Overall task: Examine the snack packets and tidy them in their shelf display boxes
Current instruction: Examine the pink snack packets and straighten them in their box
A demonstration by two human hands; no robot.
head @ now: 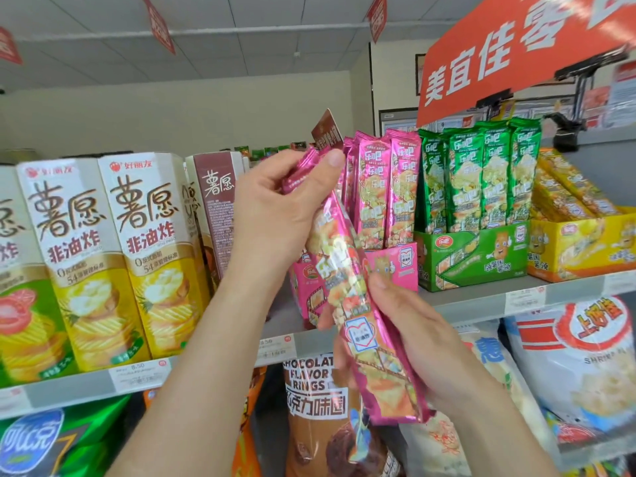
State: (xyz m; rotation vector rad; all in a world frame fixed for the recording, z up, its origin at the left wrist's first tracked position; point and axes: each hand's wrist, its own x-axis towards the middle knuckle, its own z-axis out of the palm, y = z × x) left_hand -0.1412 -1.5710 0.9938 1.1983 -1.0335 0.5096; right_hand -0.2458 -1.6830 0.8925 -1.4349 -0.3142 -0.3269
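- Currently: pink packet (358,304) held off shelf, long axis steep, top tilted left.
- L hand (275,215) clasps top; R hand (413,335) grips lower half.
- Pink box (395,263) just behind, far side; L hand nearer.

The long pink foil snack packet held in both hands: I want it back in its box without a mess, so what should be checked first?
1. Grip: left hand holds the top, right hand the lower half of the long pink foil snack packet: ok.
2. Packet undamaged: cannot tell.
3. Matching pink cardboard display box in reach on the shelf: ok.
4. Free slot in it: cannot tell, hands block the view.
5. Neighbouring upright green foil packets standing clear: ok.
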